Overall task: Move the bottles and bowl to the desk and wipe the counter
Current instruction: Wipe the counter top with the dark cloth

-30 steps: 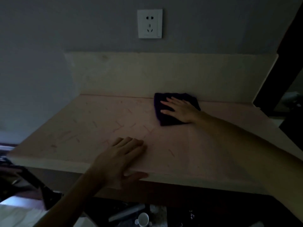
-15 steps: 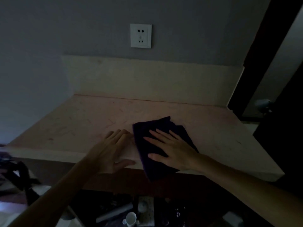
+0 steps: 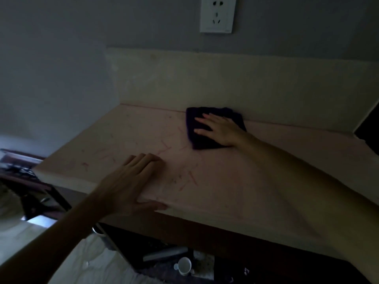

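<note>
In dim light, right hand (image 3: 220,130) presses flat, fingers spread, on a dark purple cloth (image 3: 213,128) at the desk (image 3: 235,191) rear, touching the backsplash (image 3: 225,85). Left hand (image 3: 131,183) rests flat w/ straight fingers at the desk's front edge, holding nothing.

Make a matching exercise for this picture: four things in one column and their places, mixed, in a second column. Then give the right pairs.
Things:
1. cloth
2. left hand
3. socket
4. white cup

Places:
A. on the wall above the counter
B. below the counter, on the floor
C. flat on the counter's front edge
D. under the right hand, near the back panel

Pairs: 1-D, 2-C, 3-A, 4-B
</note>
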